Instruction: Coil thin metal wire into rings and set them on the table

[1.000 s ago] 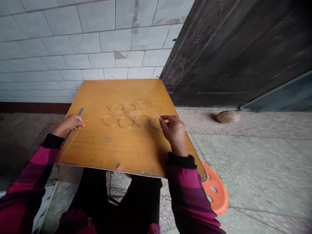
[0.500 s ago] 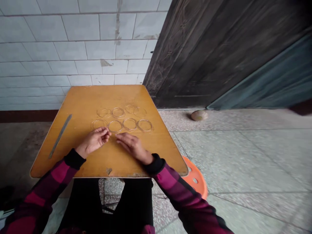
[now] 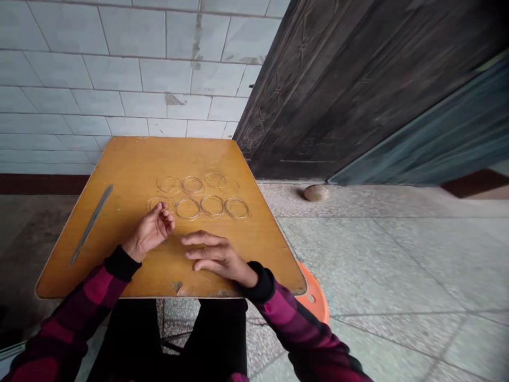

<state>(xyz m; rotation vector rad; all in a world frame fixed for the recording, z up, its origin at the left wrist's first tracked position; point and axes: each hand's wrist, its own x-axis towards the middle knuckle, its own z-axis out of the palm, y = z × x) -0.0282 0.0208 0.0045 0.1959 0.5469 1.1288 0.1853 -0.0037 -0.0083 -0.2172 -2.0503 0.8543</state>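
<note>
My left hand point(image 3: 153, 229) is over the table with its palm turned up and its fingers curled in toward the thumb. Whatever thin thing may be between those fingertips is too small to make out. Its thumb overlaps the leftmost front wire ring point(image 3: 150, 201) in view. My right hand point(image 3: 218, 255) hovers palm down, fingers apart and holding nothing. Beyond the hands, thin coppery wire rings lie in two rows, among them a front ring point(image 3: 187, 209), another front ring point(image 3: 212, 206) and a back ring point(image 3: 192, 184).
The yellow wooden table point(image 3: 131, 159) stands against a white tiled wall point(image 3: 115, 101). A bundle of thin grey strips or wires point(image 3: 91, 225) lies at its left. An orange stool point(image 3: 318, 300) is beside the right edge. A roundish stone-like object point(image 3: 317, 193) sits by the dark door point(image 3: 318, 106).
My right hand has drawn back toward me and spread its fingers. The left has shifted slightly left, away from the right hand. The rings lie as before.
</note>
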